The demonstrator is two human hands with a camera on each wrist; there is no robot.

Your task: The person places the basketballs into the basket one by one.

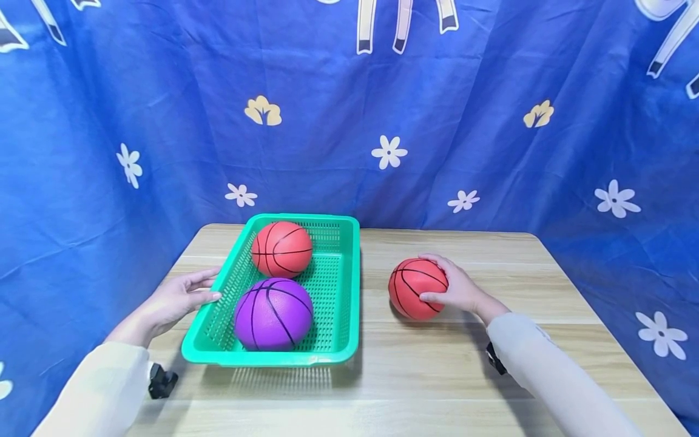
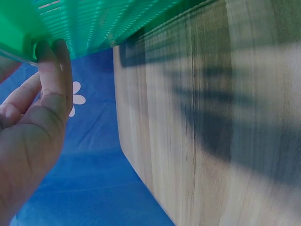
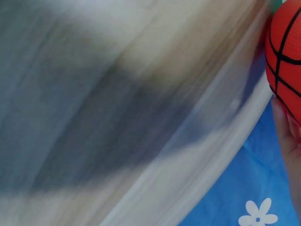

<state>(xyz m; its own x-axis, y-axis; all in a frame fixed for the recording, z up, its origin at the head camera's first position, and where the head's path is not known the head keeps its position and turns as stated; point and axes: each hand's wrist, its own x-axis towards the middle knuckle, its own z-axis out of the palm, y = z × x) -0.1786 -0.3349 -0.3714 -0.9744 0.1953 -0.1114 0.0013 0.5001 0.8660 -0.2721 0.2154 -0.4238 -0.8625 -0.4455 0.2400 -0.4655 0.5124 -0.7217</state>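
Observation:
My left hand [image 1: 172, 301] holds the left rim of a green perforated plastic basket [image 1: 351, 291]; in the left wrist view its fingers [image 2: 52, 77] reach up under that rim. Inside the basket, an orange-red mini basketball [image 1: 281, 249] lies toward the back and a purple one [image 1: 274, 315] in front of it. To the right of the basket, my right hand [image 1: 455, 288] grips another red mini basketball [image 1: 413, 290] from its right side, thumb in front and fingers over the top. The right wrist view catches only part of this ball [image 3: 286, 56].
A pale wood-grain table [image 1: 437, 376] carries everything. Blue cloth [image 1: 327, 152] printed with flowers and animal legs hangs behind and along both sides of the table. A black device [image 1: 162, 381] sits at the left wrist, another [image 1: 495, 358] at the right.

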